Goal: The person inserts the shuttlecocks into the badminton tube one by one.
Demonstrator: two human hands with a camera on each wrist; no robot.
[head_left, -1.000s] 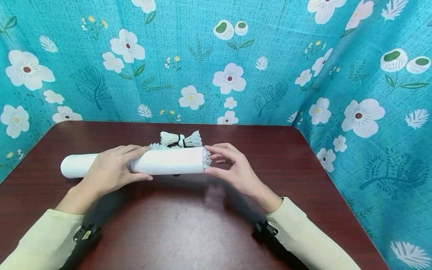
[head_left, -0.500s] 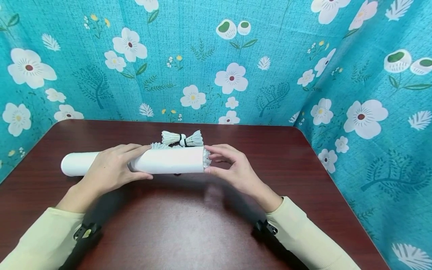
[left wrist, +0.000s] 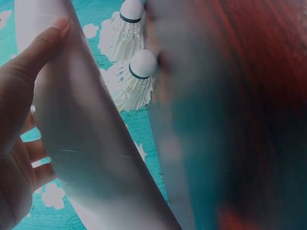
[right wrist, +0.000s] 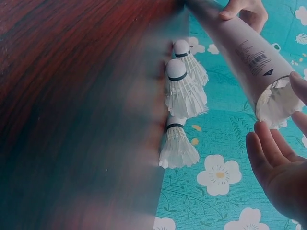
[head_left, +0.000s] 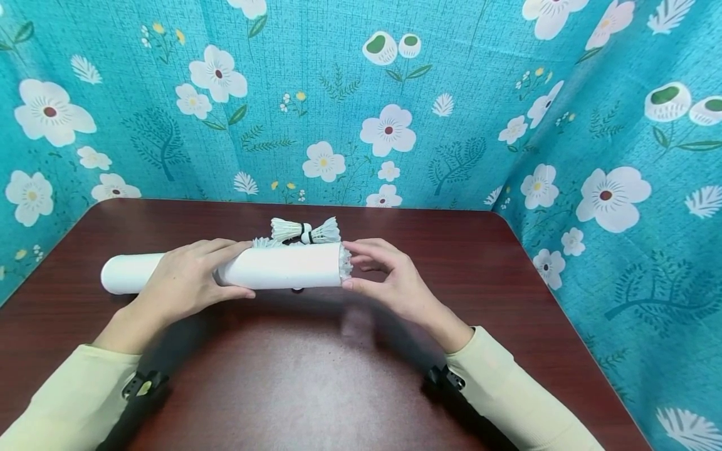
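- While the left hand grips the tube round its middle, the right hand is busy at its right end, so the step in hand looks to be passing a shuttle through that open end; whether inward or outward, I cannot tell
- Left grip: closed on the tube, thumb along the near side, fingers over the top
- Right grip: thumb and fingers span the open end, fingertips at the rim and the feathers; whether they pinch the shuttle, I cannot tell
- The tube lies crosswise and roughly level over the table, in front of the loose shuttles
- The next move seems to call for the left hand to hold the tube level and unmoving, and for the right fingertips to bear evenly on the shuttle, straight along the tube, since feathers could snag or bend at the rim
- Count: one tube, two hands, one shuttle at the open end, at least three loose shuttles in the right wrist view; the tube may hide more, and its inside is mostly unseen
- Also one table, two sleeves and a flowered cloth behind, its number of pieces unclear
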